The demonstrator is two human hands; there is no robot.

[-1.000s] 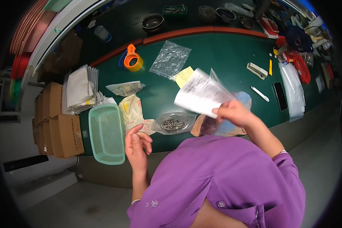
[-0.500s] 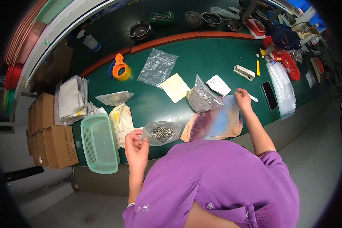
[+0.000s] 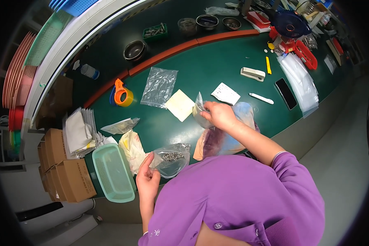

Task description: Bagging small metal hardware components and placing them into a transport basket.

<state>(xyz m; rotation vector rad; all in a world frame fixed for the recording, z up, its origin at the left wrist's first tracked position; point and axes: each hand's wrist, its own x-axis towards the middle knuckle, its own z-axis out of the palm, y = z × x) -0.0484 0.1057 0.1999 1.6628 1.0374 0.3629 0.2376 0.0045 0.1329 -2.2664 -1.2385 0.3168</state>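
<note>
My left hand (image 3: 148, 178) is at the left edge of a clear plastic bag (image 3: 168, 167). Its fingers point upward, with the thumb against the bag's edge. Small metal pins (image 3: 173, 156) lie inside that bag. Farther right, my right hand (image 3: 220, 115) reaches over the table and grips a second clear plastic bag (image 3: 200, 118), which stands tilted; the fingers partly hide it and its contents. A purple, blue and peach cloth (image 3: 217, 141) lies under my right forearm.
Left of my left hand are a crumpled cream cloth (image 3: 131, 147), a green basket (image 3: 115, 174) and cardboard boxes (image 3: 76, 180). Beyond lie a yellow paper (image 3: 180, 105), a flat bag (image 3: 160, 84) and a tape dispenser (image 3: 123, 96). A stapler (image 3: 252, 74) and phone (image 3: 285, 93) lie right.
My right hand has moved left from beside the cloth onto the second bag. The pins in the near bag have shifted, and the bag has changed shape. The whole view has turned slightly.
</note>
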